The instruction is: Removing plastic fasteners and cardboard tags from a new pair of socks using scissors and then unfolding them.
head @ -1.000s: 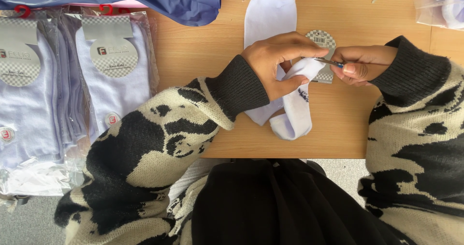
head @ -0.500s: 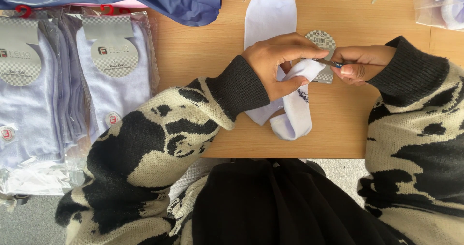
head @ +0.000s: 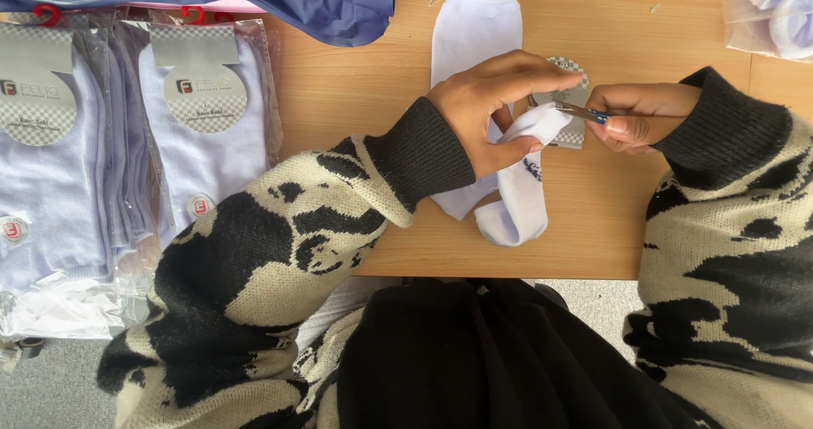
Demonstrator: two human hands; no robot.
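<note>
Firmly pinched: sock [head: 521,200], small scissors [head: 580,111].

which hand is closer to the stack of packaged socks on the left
Left. The left hand pinches the white sock mid-table, nearer the packaged socks; the right hand, holding small scissors, is farther right.

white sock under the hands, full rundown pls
The white sock is a plain knit, soft and cotton-like, lying flat on the wooden table, toe end pointing away from the person. Its near end is folded over, with a small dark mark on the folded part. The left hand pinches that fold between thumb and fingers, covering the sock's middle. The right hand brings a small tool with a blue grip to the fold's edge. A checkered card tag lies partly beneath.
</note>
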